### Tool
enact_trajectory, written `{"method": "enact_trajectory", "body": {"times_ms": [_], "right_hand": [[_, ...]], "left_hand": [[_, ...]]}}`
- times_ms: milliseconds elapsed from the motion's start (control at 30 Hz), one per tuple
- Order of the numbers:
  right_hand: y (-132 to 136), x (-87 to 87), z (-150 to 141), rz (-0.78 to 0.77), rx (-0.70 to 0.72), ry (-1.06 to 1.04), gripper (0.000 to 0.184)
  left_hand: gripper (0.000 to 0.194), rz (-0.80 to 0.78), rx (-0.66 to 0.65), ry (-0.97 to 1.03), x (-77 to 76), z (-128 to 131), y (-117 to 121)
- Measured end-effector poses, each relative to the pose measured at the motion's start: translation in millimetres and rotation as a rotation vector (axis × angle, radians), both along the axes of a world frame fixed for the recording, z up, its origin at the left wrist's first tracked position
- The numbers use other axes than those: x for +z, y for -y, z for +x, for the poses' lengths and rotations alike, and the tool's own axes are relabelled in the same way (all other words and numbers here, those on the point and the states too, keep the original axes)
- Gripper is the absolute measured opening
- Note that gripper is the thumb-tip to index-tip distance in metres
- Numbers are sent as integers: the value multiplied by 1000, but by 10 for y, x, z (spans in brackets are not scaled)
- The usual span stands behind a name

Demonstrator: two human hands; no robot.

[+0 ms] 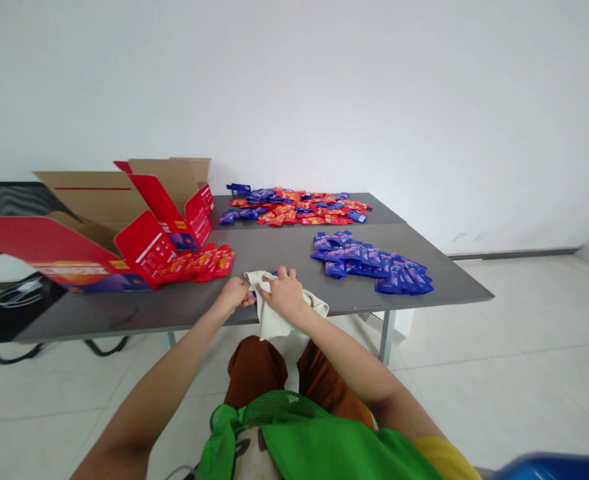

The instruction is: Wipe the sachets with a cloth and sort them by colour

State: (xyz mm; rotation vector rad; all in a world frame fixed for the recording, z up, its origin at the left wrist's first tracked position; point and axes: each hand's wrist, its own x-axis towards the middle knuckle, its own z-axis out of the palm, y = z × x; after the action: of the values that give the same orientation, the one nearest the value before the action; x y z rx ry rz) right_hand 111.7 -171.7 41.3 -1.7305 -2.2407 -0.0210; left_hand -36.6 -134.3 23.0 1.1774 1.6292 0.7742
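Looks to me like you're mid-wipe, working a pale cloth (pixel 274 324) over something blue near the counter's (pixel 274 248) front edge. Your right hand (pixel 285 295) has its grip closed on the cloth, fingers bunched into it, and the lower end droops past the edge. Your left hand (pixel 237 293) is curled in at the cloth's other side, but I can't tell whether that grip is really closed on the blue piece or just bracing it. Only slivers of blue show, so I'd guess it's one more packet, but can't swear to it.

Next move, if I've got this right: pin the piece with your left, finish the stroke with your right, then lift the cloth clear so you can see the surface. After that I'd lay it with the blue packets (pixel 359 260) on your right. The red packets (pixel 204 264) sit just beside the open boxes (pixel 139 250) on your left, and there's a mixed heap (pixel 304 208) toward the back.
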Motion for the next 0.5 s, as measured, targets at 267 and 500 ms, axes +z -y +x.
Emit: {"method": "enact_trajectory", "body": {"times_ms": [267, 500], "right_hand": [[79, -71, -78, -10, -110, -80, 48], [-67, -90, -34, -5, -146, -91, 51]], "left_hand": [[26, 126, -12, -61, -265, -68, -52], [22, 34, 29, 116, -70, -39, 92]]}}
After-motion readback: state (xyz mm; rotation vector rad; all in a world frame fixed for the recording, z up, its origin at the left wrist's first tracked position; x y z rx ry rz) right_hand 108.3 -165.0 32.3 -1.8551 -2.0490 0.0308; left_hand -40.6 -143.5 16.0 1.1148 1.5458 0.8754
